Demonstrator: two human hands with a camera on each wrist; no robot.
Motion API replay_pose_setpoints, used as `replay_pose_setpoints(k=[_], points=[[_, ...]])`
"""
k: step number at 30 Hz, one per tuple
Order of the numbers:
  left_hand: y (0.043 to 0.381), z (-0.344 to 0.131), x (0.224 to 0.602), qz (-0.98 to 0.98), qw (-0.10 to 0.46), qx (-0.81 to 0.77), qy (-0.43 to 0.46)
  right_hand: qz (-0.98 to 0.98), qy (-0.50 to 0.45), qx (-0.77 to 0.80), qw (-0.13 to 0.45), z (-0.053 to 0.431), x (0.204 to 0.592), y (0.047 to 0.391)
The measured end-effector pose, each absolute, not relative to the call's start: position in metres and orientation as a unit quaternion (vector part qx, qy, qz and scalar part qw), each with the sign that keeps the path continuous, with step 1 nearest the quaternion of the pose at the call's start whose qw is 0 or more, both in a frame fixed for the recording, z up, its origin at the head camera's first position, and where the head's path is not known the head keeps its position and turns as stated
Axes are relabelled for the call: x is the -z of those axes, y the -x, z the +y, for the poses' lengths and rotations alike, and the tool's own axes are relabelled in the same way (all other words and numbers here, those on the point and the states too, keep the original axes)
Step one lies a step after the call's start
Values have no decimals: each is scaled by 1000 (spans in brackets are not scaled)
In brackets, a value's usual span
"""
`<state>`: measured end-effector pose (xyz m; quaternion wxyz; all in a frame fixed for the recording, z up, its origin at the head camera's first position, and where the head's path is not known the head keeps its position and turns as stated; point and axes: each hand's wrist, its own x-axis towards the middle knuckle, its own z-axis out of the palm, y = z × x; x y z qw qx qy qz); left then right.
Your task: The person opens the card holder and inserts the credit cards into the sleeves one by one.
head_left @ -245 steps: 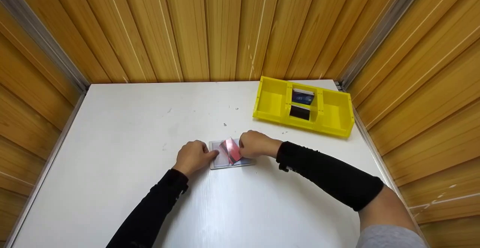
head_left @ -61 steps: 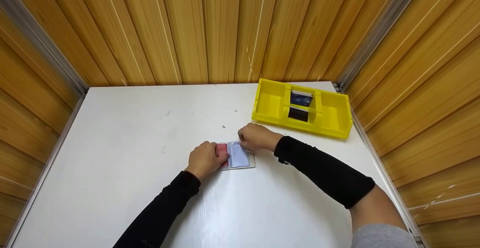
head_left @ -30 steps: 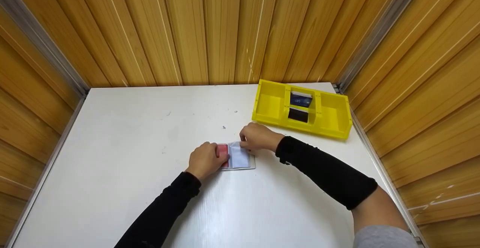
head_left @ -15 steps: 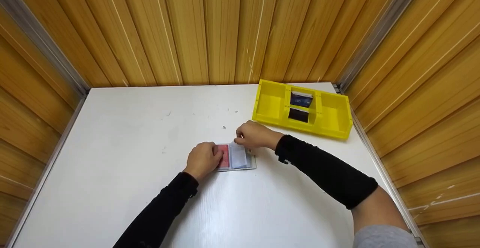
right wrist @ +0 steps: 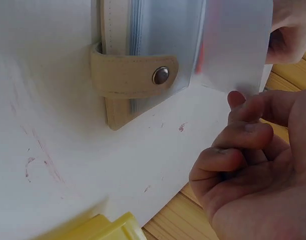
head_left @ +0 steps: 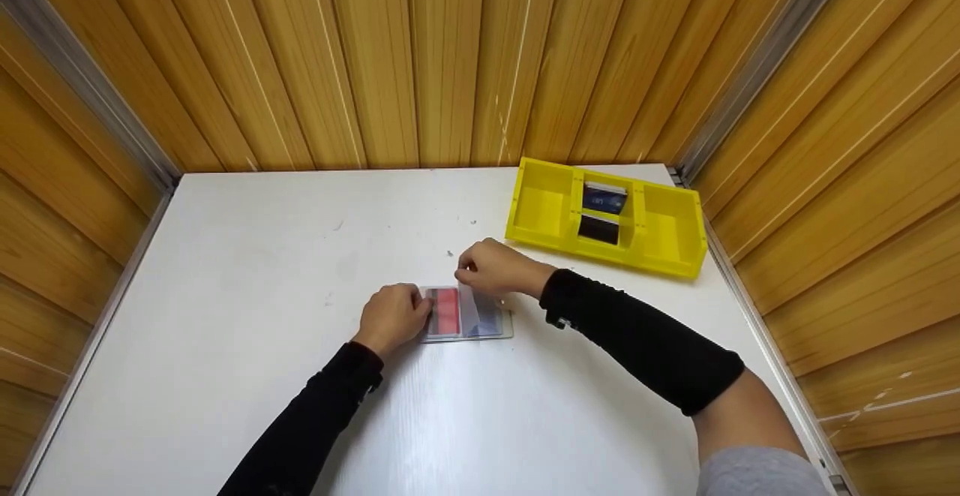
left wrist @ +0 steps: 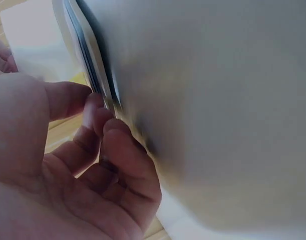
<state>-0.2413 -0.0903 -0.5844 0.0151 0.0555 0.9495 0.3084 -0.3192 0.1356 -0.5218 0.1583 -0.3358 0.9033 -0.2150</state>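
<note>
Here my left grip (head_left: 391, 317) pinches the beige-covered rectangular card holder (right wrist: 137, 75), seemingly to steady it, while my right grip (head_left: 499, 268) pinches one translucent plastic sleeve (right wrist: 236, 45) upright.

A yellow tray (head_left: 544, 211) sits on the white surface (head_left: 300, 233). Its middle section holds dark cards (head_left: 604, 200). Behind it rises a wood-panelled wall (head_left: 442, 61).

The card (head_left: 448, 312) is red, the wallet (right wrist: 115, 30) beige (silver-rimmed snap (right wrist: 161, 75)), the bin (head_left: 541, 212) yellow, the walls (head_left: 442, 61) wood-grained.
</note>
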Motion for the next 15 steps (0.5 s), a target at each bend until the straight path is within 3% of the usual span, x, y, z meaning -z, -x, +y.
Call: replay_pose_setpoints(k=[15], points=[[242,-97,585,942,25,-326,-70,900,333,221,171,122,527,314]])
